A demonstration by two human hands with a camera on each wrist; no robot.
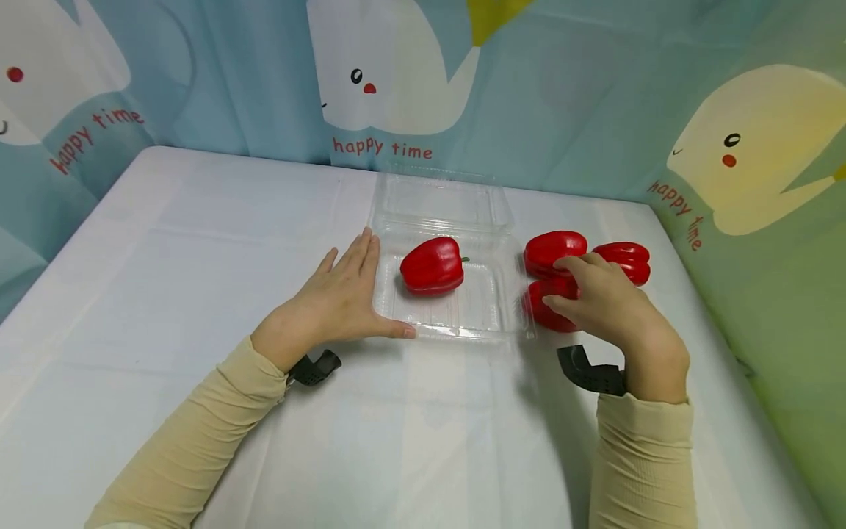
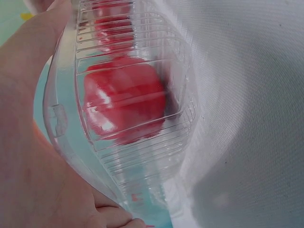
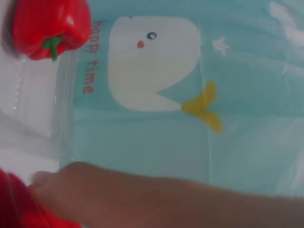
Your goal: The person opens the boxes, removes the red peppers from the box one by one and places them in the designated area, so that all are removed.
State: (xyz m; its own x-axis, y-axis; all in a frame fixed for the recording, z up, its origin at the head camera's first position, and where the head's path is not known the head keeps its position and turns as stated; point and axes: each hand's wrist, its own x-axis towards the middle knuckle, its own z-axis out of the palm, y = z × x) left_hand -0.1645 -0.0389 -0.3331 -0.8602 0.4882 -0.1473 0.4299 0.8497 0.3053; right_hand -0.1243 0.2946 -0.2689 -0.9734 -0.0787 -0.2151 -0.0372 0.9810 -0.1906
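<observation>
A clear plastic clamshell box stands with its lid folded back. Inside it lies one red bell pepper with a green stem, also seen through the box wall in the left wrist view. My left hand rests against the box's left side, fingers straight, thumb along the front rim. To the right of the box, my right hand has its thumb and fingers curled round the nearest red bell pepper, partly covering it. In the right wrist view that pepper is blurred and cut off.
Behind the right hand lie two more red bell peppers, one close to the box and one farther right. A white cloth covers the table. Whale-print curtains hang along the back and sides.
</observation>
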